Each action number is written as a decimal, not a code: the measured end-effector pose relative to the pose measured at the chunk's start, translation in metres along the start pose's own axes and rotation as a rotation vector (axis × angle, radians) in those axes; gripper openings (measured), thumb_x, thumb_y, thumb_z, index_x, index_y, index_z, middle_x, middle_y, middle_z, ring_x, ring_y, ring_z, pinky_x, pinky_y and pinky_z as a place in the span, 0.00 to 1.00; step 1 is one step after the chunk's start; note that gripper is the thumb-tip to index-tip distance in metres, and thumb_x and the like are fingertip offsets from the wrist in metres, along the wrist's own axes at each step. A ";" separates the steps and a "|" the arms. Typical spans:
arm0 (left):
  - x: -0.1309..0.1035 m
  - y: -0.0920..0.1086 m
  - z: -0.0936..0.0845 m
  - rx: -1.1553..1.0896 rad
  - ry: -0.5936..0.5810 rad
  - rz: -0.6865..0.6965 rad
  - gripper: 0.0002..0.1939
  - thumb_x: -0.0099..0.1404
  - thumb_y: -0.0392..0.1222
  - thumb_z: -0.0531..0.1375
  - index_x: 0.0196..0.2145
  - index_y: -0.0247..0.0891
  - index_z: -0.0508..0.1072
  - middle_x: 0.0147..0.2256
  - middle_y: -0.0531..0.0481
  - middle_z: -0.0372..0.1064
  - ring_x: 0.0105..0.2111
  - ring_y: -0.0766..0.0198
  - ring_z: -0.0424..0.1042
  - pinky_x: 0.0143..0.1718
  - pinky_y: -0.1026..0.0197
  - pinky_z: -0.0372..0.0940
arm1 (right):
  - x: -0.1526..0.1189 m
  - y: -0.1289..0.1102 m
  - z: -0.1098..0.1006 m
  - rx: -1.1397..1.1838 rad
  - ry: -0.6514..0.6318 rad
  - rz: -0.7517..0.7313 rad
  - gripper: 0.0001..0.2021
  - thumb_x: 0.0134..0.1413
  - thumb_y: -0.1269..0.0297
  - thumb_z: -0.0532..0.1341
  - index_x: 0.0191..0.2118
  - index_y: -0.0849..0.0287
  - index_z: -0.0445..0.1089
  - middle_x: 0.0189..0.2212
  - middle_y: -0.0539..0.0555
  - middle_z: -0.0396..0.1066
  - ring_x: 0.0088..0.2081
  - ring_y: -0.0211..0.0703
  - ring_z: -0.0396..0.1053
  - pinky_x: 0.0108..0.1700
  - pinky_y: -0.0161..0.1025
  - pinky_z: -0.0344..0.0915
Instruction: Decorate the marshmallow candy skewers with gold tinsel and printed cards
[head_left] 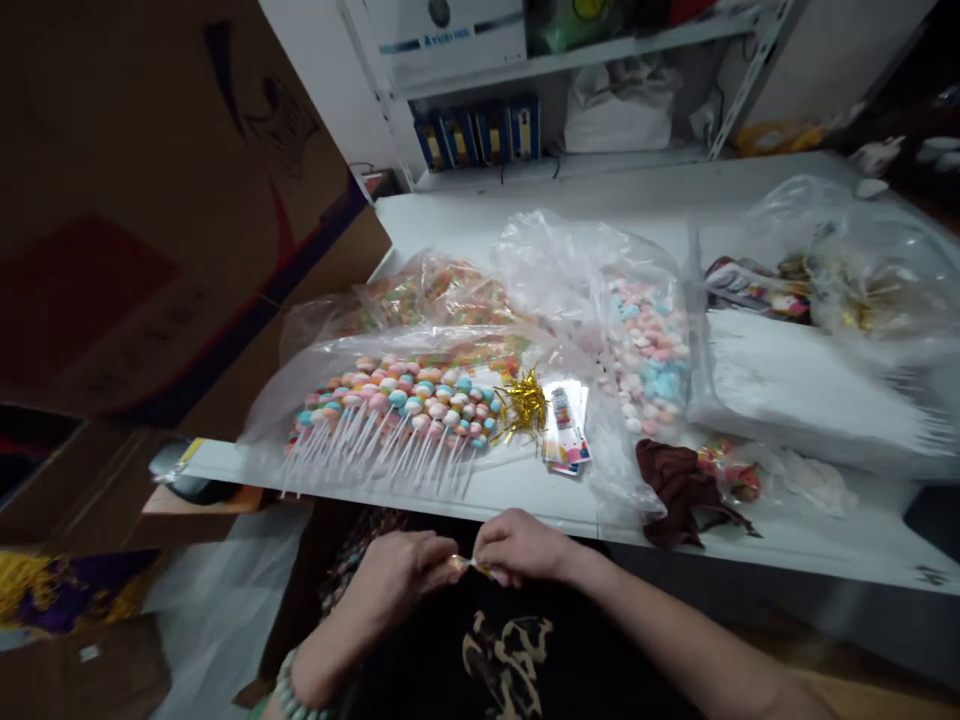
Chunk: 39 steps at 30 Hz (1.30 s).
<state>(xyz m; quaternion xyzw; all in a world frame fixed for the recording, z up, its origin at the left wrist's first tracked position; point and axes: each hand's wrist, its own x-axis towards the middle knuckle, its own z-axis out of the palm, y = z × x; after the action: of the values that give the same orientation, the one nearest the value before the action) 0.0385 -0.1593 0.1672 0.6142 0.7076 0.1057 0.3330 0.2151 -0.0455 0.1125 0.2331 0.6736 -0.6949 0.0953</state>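
Note:
In front of my dark top, my left hand (409, 562) and my right hand (517, 548) meet, both with fingers pinched closed. Between the fingertips shows a small shiny wrapper (465, 563), pulled narrow in the middle; its contents are hidden by my fingers. Just beyond, on the table, lie many marshmallow lollipops (397, 400) in pastel colours, their white sticks pointing toward me. A bunch of gold twist ties (525, 404) lies right of them, beside a small stack of printed cards (566, 425).
An open plastic bag of pastel marshmallows (649, 345) stands behind the cards. White clear-edged bags (802, 385) and a brown cloth (671, 490) lie to the right. A large cardboard box (172, 220) rises at left; a metal shelf (585, 68) stands behind.

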 end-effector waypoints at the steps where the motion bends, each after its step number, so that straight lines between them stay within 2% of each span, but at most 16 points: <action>1: -0.005 -0.009 0.005 0.036 -0.025 -0.085 0.18 0.64 0.55 0.56 0.25 0.42 0.73 0.23 0.54 0.68 0.24 0.67 0.67 0.27 0.67 0.54 | -0.004 -0.001 0.001 -0.166 0.101 -0.046 0.06 0.52 0.70 0.56 0.32 0.59 0.70 0.24 0.51 0.70 0.25 0.38 0.67 0.29 0.33 0.60; 3: -0.022 -0.037 0.014 0.012 0.030 -0.284 0.15 0.63 0.56 0.55 0.29 0.46 0.75 0.25 0.54 0.72 0.27 0.64 0.71 0.28 0.67 0.58 | -0.014 -0.003 -0.005 -0.434 0.333 -0.137 0.08 0.54 0.73 0.55 0.35 0.58 0.71 0.30 0.53 0.72 0.32 0.41 0.69 0.34 0.36 0.61; 5: -0.044 -0.072 0.021 -0.022 0.226 -0.501 0.14 0.60 0.56 0.55 0.32 0.47 0.76 0.28 0.54 0.74 0.30 0.61 0.74 0.30 0.65 0.63 | -0.025 -0.002 -0.024 -0.640 0.646 -0.149 0.10 0.60 0.71 0.52 0.37 0.58 0.70 0.33 0.55 0.73 0.35 0.43 0.70 0.38 0.37 0.61; 7: -0.065 -0.106 0.031 -0.030 0.393 -0.647 0.16 0.57 0.56 0.55 0.35 0.45 0.75 0.31 0.50 0.75 0.33 0.56 0.75 0.32 0.61 0.67 | -0.033 0.002 -0.052 -0.736 0.999 0.008 0.11 0.65 0.66 0.50 0.41 0.59 0.70 0.36 0.57 0.72 0.38 0.45 0.70 0.40 0.39 0.61; 9: -0.078 -0.130 0.045 -0.031 0.473 -0.724 0.19 0.55 0.55 0.52 0.34 0.42 0.75 0.33 0.45 0.76 0.37 0.50 0.76 0.37 0.55 0.69 | -0.034 0.007 -0.080 -0.793 1.179 0.210 0.12 0.64 0.61 0.53 0.47 0.62 0.67 0.40 0.61 0.72 0.41 0.49 0.70 0.41 0.40 0.61; 12: -0.080 -0.141 0.071 -0.058 0.587 -0.682 0.20 0.52 0.56 0.53 0.32 0.41 0.76 0.41 0.40 0.76 0.48 0.46 0.73 0.50 0.50 0.67 | -0.026 0.016 -0.109 -0.825 1.106 0.370 0.17 0.61 0.58 0.58 0.50 0.64 0.65 0.42 0.63 0.71 0.43 0.52 0.70 0.41 0.41 0.60; 14: -0.072 -0.137 0.085 -0.101 0.627 -0.650 0.20 0.52 0.57 0.55 0.35 0.42 0.77 0.47 0.41 0.74 0.54 0.47 0.68 0.57 0.50 0.62 | -0.020 0.024 -0.119 -0.753 1.061 0.437 0.17 0.59 0.58 0.58 0.50 0.63 0.65 0.41 0.62 0.73 0.40 0.51 0.71 0.39 0.40 0.59; 17: -0.053 -0.121 0.093 -0.180 0.637 -0.589 0.23 0.54 0.59 0.57 0.39 0.42 0.78 0.52 0.41 0.71 0.55 0.48 0.68 0.58 0.49 0.60 | -0.016 0.036 -0.128 -0.541 1.136 0.474 0.14 0.57 0.59 0.58 0.47 0.59 0.68 0.36 0.58 0.74 0.35 0.47 0.70 0.35 0.38 0.56; 21: -0.022 -0.095 0.076 -0.425 0.590 -0.353 0.17 0.53 0.58 0.62 0.34 0.44 0.80 0.46 0.44 0.76 0.48 0.49 0.73 0.55 0.50 0.64 | -0.019 0.041 -0.134 -0.387 1.239 0.361 0.12 0.55 0.61 0.54 0.32 0.58 0.74 0.26 0.52 0.73 0.31 0.44 0.67 0.32 0.36 0.55; 24: 0.003 -0.071 0.060 -0.663 0.448 -0.192 0.12 0.54 0.52 0.65 0.34 0.46 0.81 0.39 0.46 0.78 0.43 0.52 0.75 0.53 0.53 0.66 | -0.024 0.034 -0.132 -0.385 1.294 0.393 0.15 0.56 0.58 0.53 0.35 0.56 0.77 0.29 0.53 0.74 0.33 0.44 0.67 0.33 0.36 0.56; 27: 0.022 -0.048 0.052 -0.809 0.264 -0.056 0.09 0.57 0.47 0.64 0.33 0.44 0.81 0.37 0.45 0.78 0.41 0.53 0.75 0.48 0.56 0.67 | -0.033 0.023 -0.126 -0.433 1.427 0.388 0.17 0.55 0.59 0.53 0.39 0.56 0.78 0.36 0.56 0.74 0.38 0.45 0.68 0.37 0.37 0.58; 29: 0.032 -0.034 0.049 -0.893 0.204 -0.034 0.08 0.57 0.46 0.64 0.33 0.42 0.81 0.36 0.45 0.78 0.40 0.54 0.74 0.46 0.56 0.67 | -0.039 0.016 -0.117 -0.425 1.539 0.263 0.16 0.53 0.59 0.53 0.37 0.59 0.77 0.37 0.57 0.73 0.39 0.46 0.67 0.39 0.38 0.59; 31: 0.041 -0.020 0.046 -1.021 0.140 -0.057 0.10 0.56 0.46 0.65 0.33 0.39 0.81 0.35 0.43 0.77 0.39 0.54 0.74 0.44 0.56 0.67 | -0.041 0.008 -0.100 -0.293 1.579 0.116 0.15 0.52 0.56 0.54 0.33 0.60 0.74 0.29 0.54 0.72 0.33 0.44 0.66 0.36 0.37 0.59; 33: 0.048 -0.005 0.042 -1.232 0.048 -0.107 0.17 0.53 0.47 0.68 0.39 0.36 0.80 0.40 0.40 0.76 0.37 0.56 0.74 0.38 0.58 0.69 | -0.034 -0.001 -0.074 -0.042 1.458 0.051 0.14 0.50 0.52 0.57 0.28 0.58 0.71 0.20 0.48 0.64 0.24 0.40 0.59 0.28 0.36 0.55; 36: 0.056 0.013 0.038 -1.547 -0.071 -0.093 0.25 0.51 0.49 0.70 0.45 0.35 0.77 0.46 0.39 0.72 0.37 0.58 0.73 0.33 0.60 0.69 | -0.011 -0.014 -0.026 0.242 1.063 0.033 0.14 0.46 0.51 0.62 0.25 0.58 0.67 0.17 0.45 0.61 0.20 0.36 0.54 0.24 0.35 0.51; 39: 0.056 0.022 0.037 -1.697 -0.007 -0.112 0.21 0.52 0.50 0.69 0.37 0.31 0.77 0.33 0.44 0.73 0.30 0.64 0.71 0.31 0.64 0.66 | 0.014 -0.024 0.009 0.244 0.888 -0.073 0.14 0.47 0.53 0.62 0.22 0.58 0.66 0.23 0.49 0.67 0.27 0.38 0.61 0.29 0.35 0.57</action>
<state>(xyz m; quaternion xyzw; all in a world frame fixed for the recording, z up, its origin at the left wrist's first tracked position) 0.0772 -0.1111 0.1326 0.1209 0.4169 0.5820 0.6876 0.1908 -0.0505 0.1275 0.4937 0.5703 -0.6050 -0.2551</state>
